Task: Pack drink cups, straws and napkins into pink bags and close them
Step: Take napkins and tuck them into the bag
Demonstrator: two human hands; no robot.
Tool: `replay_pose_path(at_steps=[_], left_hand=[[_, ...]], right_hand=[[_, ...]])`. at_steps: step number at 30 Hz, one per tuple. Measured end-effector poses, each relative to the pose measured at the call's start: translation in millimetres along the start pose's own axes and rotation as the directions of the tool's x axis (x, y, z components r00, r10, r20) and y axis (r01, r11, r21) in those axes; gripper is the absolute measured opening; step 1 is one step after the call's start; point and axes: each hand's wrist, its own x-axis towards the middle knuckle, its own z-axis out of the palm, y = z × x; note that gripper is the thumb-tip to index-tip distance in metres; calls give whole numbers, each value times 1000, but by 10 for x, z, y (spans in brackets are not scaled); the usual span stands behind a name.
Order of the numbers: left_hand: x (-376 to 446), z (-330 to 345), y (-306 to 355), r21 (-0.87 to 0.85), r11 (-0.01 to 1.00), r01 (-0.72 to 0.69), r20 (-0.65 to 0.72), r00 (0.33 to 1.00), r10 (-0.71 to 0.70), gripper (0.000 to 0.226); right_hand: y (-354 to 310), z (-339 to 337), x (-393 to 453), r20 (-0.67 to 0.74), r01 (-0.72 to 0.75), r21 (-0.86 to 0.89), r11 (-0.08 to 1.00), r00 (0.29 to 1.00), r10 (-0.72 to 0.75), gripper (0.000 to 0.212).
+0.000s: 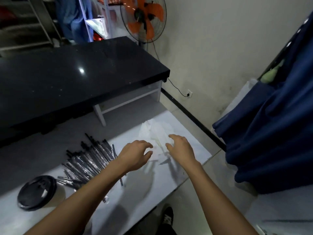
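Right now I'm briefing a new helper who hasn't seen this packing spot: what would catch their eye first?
Two bare hands, the left hand and the right hand, hover open over a crumpled pile of white paper napkins near the white table's far right end. Left of them lies a heap of black plastic-wrapped straws, with a black-lidded paper drink cup at the near left. An orange-bladed standing fan stands behind.

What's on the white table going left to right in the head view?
Cup with black lid → pile of wrapped black straws → left hand → right hand, with the white napkins just beyond the two hands. Both hands hover with loosely spread fingers, holding nothing.
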Motion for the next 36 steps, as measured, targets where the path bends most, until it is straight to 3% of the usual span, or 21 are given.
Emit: replay_pose_path(at_steps=[5,11,17,22,25,28,30,32,36], left_hand=[[275,147,52,-36,989,144,-35,989,-145,35],[382,295,124,-86,962,258,-56,963,-263,31],[440,348,154,-186,925,331,-100,930,-353,31],[441,324,165,-344,858,382,-155,878,-453,30],[445,295,184,-580,724,373,-164,818,-552,30],[447,244,220,-847,460,267,-95,776,-624,24],[440,199,265,-932,302,198,-45,768,-639,15],[422,187,288,-961,226,159,-30,752,-658,9],[380,262,274,-977,175,121,-41,698,-715,11]], right_hand=[[132,79,557,45,53,2,999,998,-53,49],[188,209,870,122,136,-5,991,983,-134,36],[163,198,921,140,151,188,970,974,-179,35],[73,-27,1012,134,128,405,905,971,-197,15],[5,-142,1036,169,97,548,831,960,-223,9],[-56,-128,1022,222,78,633,770,935,-278,13],[-96,-87,987,243,73,662,746,920,-306,17],[-116,-19,946,261,70,670,739,910,-322,19],[-112,97,882,306,82,643,762,884,-353,24]])
